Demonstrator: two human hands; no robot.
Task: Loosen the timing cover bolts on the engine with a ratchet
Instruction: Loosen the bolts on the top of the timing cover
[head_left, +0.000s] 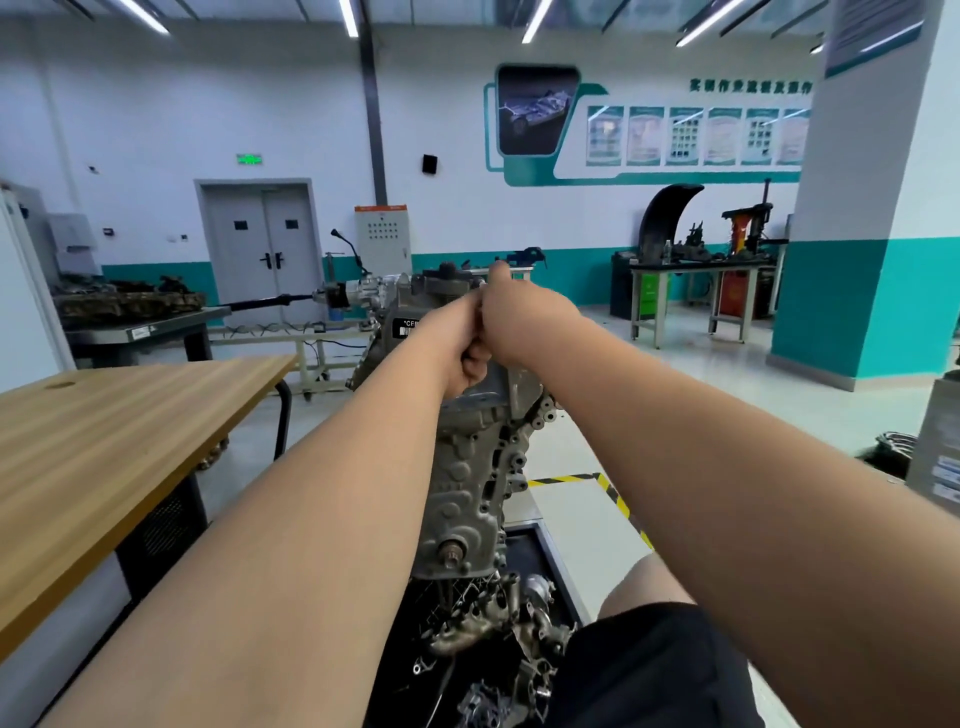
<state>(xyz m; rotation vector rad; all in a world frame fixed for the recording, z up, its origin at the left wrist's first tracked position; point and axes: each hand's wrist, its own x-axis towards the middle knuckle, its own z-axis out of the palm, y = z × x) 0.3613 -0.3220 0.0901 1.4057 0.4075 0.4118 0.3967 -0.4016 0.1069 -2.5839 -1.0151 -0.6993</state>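
In the middle of the workshop floor, one engine stands upright on a dark tray. Its grey cast timing cover faces the near side, and one shaft stub sticks out low on the cover. A black label sits high on the engine's left side. Loose metal parts lie in the tray at the engine's foot.

Two bare forearms reach from the near edge to the engine's far upper end. The left hand and the right hand meet there, touching each other. Both have curled fingers, and the left hand's knuckles are bunched just above the cover. Whatever they clasp is hidden between them, so I cannot tell whether either hand grasps the ratchet.

On the left stands one wooden table, near the engine but apart from it. On the far wall are one grey double door and one pale control cabinet. Six posters hang in a row there, the last cut off by one teal and white pillar on the right. One workbench loaded with gear stands far right. One strip of yellow and black tape marks the floor just right of the tray. One knee in black shorts shows near right.
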